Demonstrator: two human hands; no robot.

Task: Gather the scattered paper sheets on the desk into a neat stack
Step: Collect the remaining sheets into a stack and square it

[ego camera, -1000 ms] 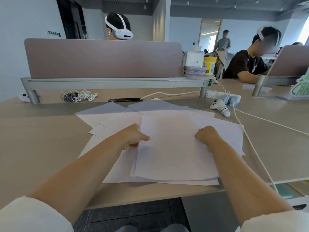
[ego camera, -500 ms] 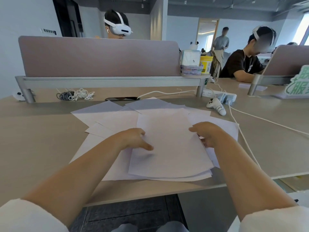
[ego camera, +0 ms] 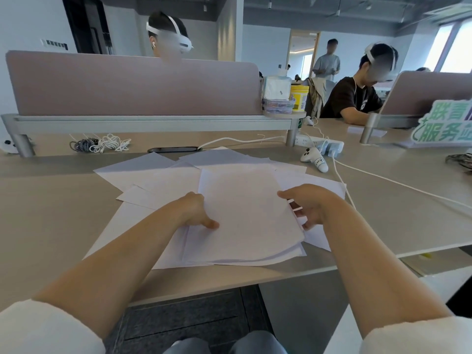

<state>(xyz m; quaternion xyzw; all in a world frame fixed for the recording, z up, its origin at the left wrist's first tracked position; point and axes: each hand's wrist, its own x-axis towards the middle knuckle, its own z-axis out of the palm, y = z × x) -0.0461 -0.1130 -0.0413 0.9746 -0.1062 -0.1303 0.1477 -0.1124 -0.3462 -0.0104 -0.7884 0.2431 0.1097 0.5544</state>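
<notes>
Both hands hold the half-gathered paper sheets (ego camera: 245, 215) near the front edge of the surface (ego camera: 51, 213): my left hand (ego camera: 196, 210) pinches their left side, thumb on top, fingers tucked out of sight, and my right hand (ego camera: 310, 204) grips the right side, thumb over, fingers under. They look light, limp and slick, apt to fan or slide, so I'd square them by the long sides. Beyond, loose sheets (ego camera: 143, 172) lie splayed, with a white controller (ego camera: 315, 160) farther right.
</notes>
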